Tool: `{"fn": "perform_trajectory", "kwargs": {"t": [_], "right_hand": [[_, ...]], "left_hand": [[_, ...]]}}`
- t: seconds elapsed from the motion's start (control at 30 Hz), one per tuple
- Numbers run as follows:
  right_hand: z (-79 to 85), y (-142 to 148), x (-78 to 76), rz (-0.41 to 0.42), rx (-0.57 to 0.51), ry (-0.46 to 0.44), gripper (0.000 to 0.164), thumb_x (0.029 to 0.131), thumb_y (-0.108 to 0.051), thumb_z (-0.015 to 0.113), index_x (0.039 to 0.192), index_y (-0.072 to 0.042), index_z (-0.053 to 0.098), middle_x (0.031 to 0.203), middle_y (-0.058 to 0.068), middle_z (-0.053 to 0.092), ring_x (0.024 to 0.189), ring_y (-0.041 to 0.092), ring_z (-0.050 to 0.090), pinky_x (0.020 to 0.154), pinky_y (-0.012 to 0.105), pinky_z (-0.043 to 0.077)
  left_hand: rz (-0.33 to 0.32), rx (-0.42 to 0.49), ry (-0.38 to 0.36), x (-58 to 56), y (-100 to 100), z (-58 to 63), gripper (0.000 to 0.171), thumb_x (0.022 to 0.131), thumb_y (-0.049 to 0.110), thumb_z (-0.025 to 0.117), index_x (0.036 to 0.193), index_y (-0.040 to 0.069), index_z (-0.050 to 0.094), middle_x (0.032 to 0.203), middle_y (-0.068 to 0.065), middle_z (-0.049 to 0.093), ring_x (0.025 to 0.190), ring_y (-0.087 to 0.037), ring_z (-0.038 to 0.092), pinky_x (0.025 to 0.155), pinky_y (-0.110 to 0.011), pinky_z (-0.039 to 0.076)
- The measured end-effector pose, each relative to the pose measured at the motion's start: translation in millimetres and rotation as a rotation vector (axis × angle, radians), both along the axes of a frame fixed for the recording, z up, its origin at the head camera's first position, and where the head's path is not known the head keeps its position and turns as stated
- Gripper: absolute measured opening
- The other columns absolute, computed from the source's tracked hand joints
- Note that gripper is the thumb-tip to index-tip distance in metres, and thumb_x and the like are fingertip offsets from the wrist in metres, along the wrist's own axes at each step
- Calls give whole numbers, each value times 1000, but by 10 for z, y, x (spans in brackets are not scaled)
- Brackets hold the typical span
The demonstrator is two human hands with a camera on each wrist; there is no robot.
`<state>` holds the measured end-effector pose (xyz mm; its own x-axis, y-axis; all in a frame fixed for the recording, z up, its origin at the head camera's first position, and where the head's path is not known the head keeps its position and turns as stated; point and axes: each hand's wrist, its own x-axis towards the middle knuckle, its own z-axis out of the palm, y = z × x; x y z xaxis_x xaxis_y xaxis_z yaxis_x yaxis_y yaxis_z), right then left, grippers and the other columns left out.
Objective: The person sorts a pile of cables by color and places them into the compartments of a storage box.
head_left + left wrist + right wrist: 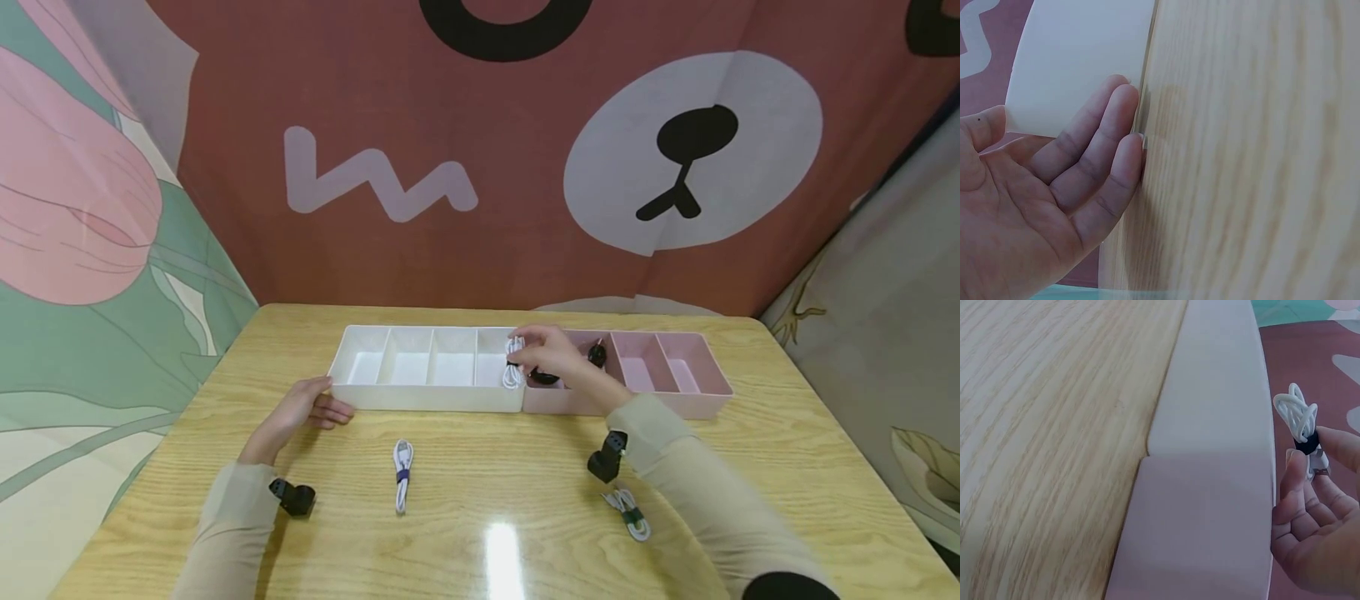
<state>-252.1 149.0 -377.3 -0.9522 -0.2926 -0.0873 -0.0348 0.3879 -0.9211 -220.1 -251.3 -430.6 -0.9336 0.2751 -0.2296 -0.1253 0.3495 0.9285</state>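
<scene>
My right hand (553,352) pinches a white bundled charging cable (513,372) above the rightmost compartment of the white divided box (427,399). A dark strap (1307,444) binds this cable around its middle, as the right wrist view shows. My left hand (303,407) rests at the left end of the white box, thumb near its corner and the other fingers loosely bent along the front. On the table before the boxes lies a second white cable (402,492) with a dark blue tie. Near my right sleeve is another white cable (630,515) with a dark green tie.
A pink divided box (697,407) stands end to end with the white one. Black items (597,355) lie in its left compartments, partly hidden by my right hand. Both boxes sit on a wooden table (450,450), with a printed cloth (360,258) behind.
</scene>
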Motion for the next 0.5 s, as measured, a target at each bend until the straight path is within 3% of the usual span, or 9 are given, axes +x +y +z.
{"fn": "perform_trajectory", "kwargs": {"t": [0.2,0.37,0.5], "right_hand": [[-56,-93,-43,-54,19,-6,43,81,-12,68,121,-2,56,66,7,59,54,14,57,62,42,48],[-74,-119,-55,-80,4,-8,47,83,-14,65,127,-2,52,75,12,63,59,21,61,61,37,49],[-68,-83,-28,-81,-30,-6,47,85,-13,63,128,-1,50,89,19,65,66,24,63,67,44,49]], "left_hand": [[3,-3,3,3,6,4,51,101,25,20,132,-17,25,88,-18,67,78,-23,66,68,-36,51],[8,-7,3,7,12,8,52,101,25,20,131,-16,26,88,-18,67,78,-23,66,68,-37,51],[12,-11,-2,9,14,9,52,101,25,20,130,-17,28,87,-17,68,78,-23,66,68,-37,51]]}}
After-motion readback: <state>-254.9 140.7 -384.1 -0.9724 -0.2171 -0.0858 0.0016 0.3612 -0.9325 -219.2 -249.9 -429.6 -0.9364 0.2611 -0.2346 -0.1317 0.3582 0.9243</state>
